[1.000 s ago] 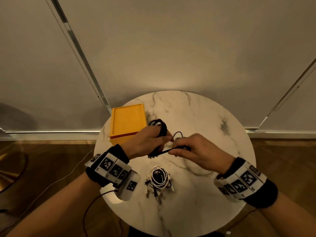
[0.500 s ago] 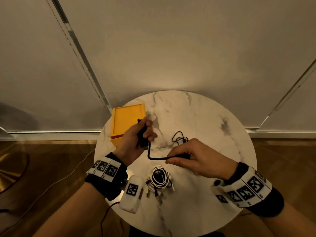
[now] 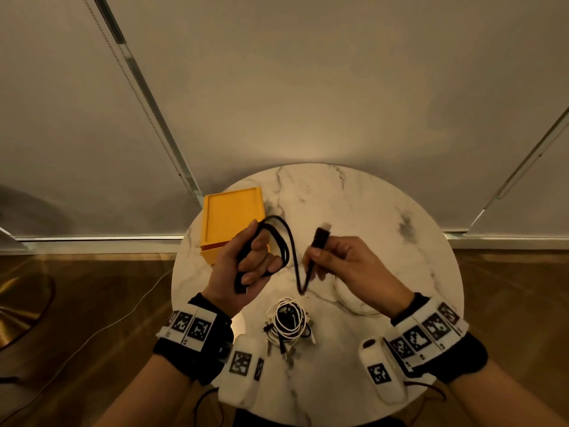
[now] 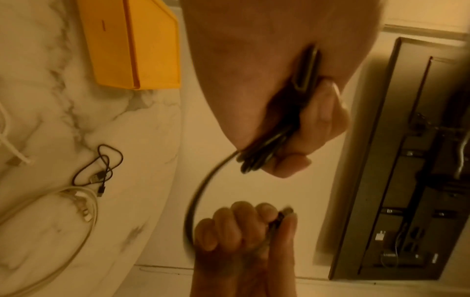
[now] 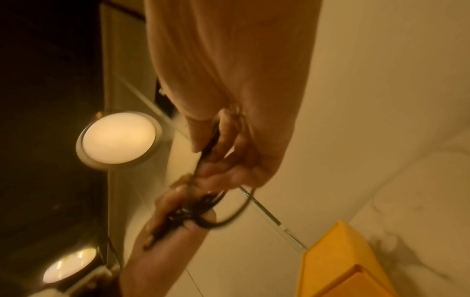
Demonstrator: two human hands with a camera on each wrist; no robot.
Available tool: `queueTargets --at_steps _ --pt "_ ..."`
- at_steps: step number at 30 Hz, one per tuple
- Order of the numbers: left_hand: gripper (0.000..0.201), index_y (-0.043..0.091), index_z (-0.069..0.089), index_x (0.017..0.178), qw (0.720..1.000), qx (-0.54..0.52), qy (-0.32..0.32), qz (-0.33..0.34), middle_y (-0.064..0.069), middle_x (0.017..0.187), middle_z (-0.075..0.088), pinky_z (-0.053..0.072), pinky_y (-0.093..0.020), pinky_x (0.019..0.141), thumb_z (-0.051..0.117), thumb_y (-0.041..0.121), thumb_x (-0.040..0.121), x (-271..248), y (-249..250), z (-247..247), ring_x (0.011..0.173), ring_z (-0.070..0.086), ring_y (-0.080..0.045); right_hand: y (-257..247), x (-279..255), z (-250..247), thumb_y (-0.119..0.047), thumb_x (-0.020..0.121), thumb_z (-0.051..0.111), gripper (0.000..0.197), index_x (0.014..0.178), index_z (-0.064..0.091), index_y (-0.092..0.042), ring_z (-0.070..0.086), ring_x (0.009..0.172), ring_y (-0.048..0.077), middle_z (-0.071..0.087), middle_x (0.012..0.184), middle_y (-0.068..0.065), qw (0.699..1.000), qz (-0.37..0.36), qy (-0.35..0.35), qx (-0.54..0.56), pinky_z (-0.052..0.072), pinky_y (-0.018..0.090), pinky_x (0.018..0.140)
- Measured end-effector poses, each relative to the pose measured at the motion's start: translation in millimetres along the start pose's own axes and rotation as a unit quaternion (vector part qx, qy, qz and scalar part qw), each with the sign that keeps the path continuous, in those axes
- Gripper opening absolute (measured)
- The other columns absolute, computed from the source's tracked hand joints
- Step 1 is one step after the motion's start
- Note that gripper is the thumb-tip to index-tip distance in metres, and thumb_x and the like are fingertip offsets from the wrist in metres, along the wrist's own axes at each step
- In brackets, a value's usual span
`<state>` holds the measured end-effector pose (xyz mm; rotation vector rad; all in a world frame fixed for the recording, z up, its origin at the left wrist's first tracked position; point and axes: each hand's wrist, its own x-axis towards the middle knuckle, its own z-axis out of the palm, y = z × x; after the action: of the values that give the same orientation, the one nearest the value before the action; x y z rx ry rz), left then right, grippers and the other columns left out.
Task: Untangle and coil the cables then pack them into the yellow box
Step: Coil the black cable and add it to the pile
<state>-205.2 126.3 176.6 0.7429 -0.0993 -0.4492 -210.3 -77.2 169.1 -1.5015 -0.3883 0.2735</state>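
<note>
A thick black cable (image 3: 288,241) is held above the round marble table (image 3: 369,211). My left hand (image 3: 249,263) grips several loops of it, palm turned up; the same loops show in the left wrist view (image 4: 269,152). My right hand (image 3: 326,257) pinches the cable's free end, its plug (image 3: 321,234) pointing up. The slack hangs in an arc between both hands. The yellow box (image 3: 232,217) stands at the table's left rear, closed, just behind my left hand. A coiled bundle of white and black cables (image 3: 288,322) lies on the table near me.
A thin black cable (image 4: 101,170) and a white cable (image 4: 76,201) lie loose on the marble under my right hand. The table edge is close on all sides. Wooden floor lies around, and a wall behind.
Both hands have risen off the table. My left hand turned palm up with more cable looped in it. My right hand swung the plug end upward and nearer the left.
</note>
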Motion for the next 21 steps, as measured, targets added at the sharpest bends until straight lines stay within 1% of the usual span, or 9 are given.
queueTargets --at_steps 3,6,9,11,13,15,17,19,21 --pt "0.036 0.012 0.048 0.063 0.996 0.068 -0.052 -0.012 0.009 0.033 0.035 0.043 -0.022 0.053 0.061 0.034 0.089 0.4 -3.3 -0.7 0.027 0.032 -0.004 -3.7 1.2 5.7 -0.028 0.099 0.047 0.035 0.083 0.067 -0.004 0.042 0.049 0.019 0.047 0.055 0.002 0.993 0.060 -0.097 -0.030 0.037 0.028 0.051" --pt "0.038 0.011 0.049 0.063 0.988 0.137 -0.064 -0.017 0.008 0.034 0.035 0.043 -0.023 0.054 0.063 0.037 0.088 -0.8 -3.3 -1.6 0.028 0.029 -0.006 -8.9 3.2 5.5 -0.038 0.099 0.046 0.049 0.065 0.066 -0.010 0.027 0.045 0.011 0.033 0.047 -0.006 0.985 0.081 -0.093 -0.124 0.026 0.023 0.049" --pt "0.039 0.008 0.056 0.061 0.973 0.224 -0.056 -0.019 0.004 0.032 0.035 0.040 -0.026 0.051 0.058 0.035 0.089 -0.7 -6.8 3.5 0.027 0.027 -0.009 -10.3 5.7 9.3 -0.032 0.095 0.055 0.041 0.058 0.067 -0.019 0.033 0.041 0.005 0.040 0.040 -0.009 0.971 0.083 -0.062 -0.214 0.029 0.024 0.051" --pt "0.041 0.006 0.058 0.061 0.957 0.284 -0.060 -0.020 0.002 0.032 0.034 0.028 -0.036 0.050 0.053 0.034 0.090 -0.2 -11.2 6.1 0.028 0.025 -0.012 -6.3 7.7 17.3 -0.020 0.086 0.066 0.035 0.052 0.062 -0.025 0.037 0.041 0.005 0.046 0.041 -0.006 0.966 0.066 -0.001 -0.248 0.031 0.024 0.051" --pt "0.042 0.006 0.059 0.062 0.948 0.311 -0.066 -0.019 0.000 0.033 0.034 0.017 -0.046 0.050 0.053 0.035 0.092 0.0 -15.5 7.5 0.029 0.021 -0.015 2.2 9.9 24.5 -0.012 0.078 0.071 0.027 0.058 0.057 -0.022 0.043 0.040 0.004 0.053 0.046 -0.004 0.968 0.046 0.085 -0.232 0.035 0.023 0.049" --pt "0.043 0.005 0.058 0.062 0.954 0.288 -0.078 -0.022 0.000 0.033 0.034 0.019 -0.044 0.051 0.056 0.036 0.092 -1.0 -18.8 7.1 0.030 0.018 -0.017 8.1 11.6 27.7 -0.011 0.075 0.073 0.022 0.076 0.051 -0.015 0.048 0.039 0.009 0.059 0.050 0.001 0.974 0.056 0.141 -0.170 0.037 0.023 0.044" --pt "0.045 0.005 0.057 0.061 0.957 0.273 -0.096 -0.028 0.002 0.032 0.035 0.023 -0.038 0.050 0.059 0.038 0.091 -3.1 -21.8 5.7 0.029 0.021 -0.016 11.9 12.4 28.6 -0.008 0.076 0.070 0.023 0.087 0.050 -0.010 0.047 0.037 0.008 0.060 0.050 0.001 0.976 0.088 0.145 -0.134 0.034 0.021 0.042" --pt "0.045 0.003 0.056 0.061 0.955 0.272 -0.109 -0.038 0.003 0.032 0.036 0.023 -0.036 0.048 0.060 0.037 0.090 -3.7 -25.2 3.2 0.027 0.026 -0.012 13.1 12.6 29.7 -0.010 0.077 0.067 0.017 0.088 0.055 -0.008 0.049 0.040 0.010 0.062 0.054 0.006 0.975 0.094 0.131 -0.152 0.035 0.026 0.044" --pt "0.045 0.003 0.056 0.060 0.957 0.264 -0.108 -0.045 0.003 0.032 0.036 0.022 -0.035 0.048 0.062 0.037 0.089 -4.1 -25.7 0.1 0.027 0.027 -0.010 13.8 13.2 31.7 -0.017 0.073 0.068 0.014 0.081 0.058 -0.010 0.052 0.051 0.015 0.064 0.064 0.009 0.965 0.079 0.139 -0.207 0.042 0.036 0.051"
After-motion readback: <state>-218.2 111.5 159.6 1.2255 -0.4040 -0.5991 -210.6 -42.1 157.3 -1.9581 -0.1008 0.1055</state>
